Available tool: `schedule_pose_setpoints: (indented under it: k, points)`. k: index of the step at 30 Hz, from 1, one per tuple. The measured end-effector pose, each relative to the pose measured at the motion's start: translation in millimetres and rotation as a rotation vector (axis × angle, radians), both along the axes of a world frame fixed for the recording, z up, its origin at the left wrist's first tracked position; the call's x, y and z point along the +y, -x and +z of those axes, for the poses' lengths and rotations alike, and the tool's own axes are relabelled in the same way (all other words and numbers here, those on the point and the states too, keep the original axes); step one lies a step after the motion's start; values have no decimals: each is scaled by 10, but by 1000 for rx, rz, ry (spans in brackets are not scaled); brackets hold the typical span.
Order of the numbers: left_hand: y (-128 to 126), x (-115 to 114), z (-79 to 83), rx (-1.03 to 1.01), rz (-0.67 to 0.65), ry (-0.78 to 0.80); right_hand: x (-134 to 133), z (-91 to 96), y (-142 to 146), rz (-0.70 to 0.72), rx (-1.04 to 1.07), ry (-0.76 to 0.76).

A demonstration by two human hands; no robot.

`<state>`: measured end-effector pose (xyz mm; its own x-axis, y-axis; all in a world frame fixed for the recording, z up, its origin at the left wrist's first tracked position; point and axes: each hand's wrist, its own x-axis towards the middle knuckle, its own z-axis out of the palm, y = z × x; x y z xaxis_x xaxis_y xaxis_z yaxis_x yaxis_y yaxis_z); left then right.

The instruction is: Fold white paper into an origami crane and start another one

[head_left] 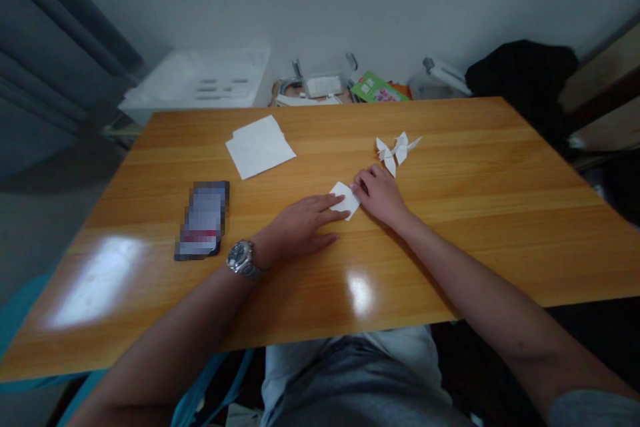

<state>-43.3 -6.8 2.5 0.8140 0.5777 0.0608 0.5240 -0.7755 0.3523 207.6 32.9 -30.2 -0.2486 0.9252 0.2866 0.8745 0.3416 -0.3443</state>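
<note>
A small folded white paper (347, 197) lies on the wooden table (450, 227) between my hands. My left hand (300, 227), with a metal watch on its wrist, lies flat with fingers stretched out and its fingertips pressing the paper's left edge. My right hand (380, 193) has its fingers curled and pressed down on the paper's right edge. Just beyond my right hand sit two finished white paper cranes (396, 150).
A stack of white paper sheets (260, 145) lies at the table's far left-centre. A phone (204, 219) rests left of my left hand. Behind the table stand a white box (200, 77), cluttered small items and a green booklet (377, 88). A dark bag (520, 73) sits at the right.
</note>
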Motion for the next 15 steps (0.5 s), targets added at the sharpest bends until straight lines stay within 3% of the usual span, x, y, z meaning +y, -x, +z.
schedule_pose_setpoints:
  k: [15]
  points:
    - [9,0,6,-8,-28,-20,32,-33,-76,59,180,-15]
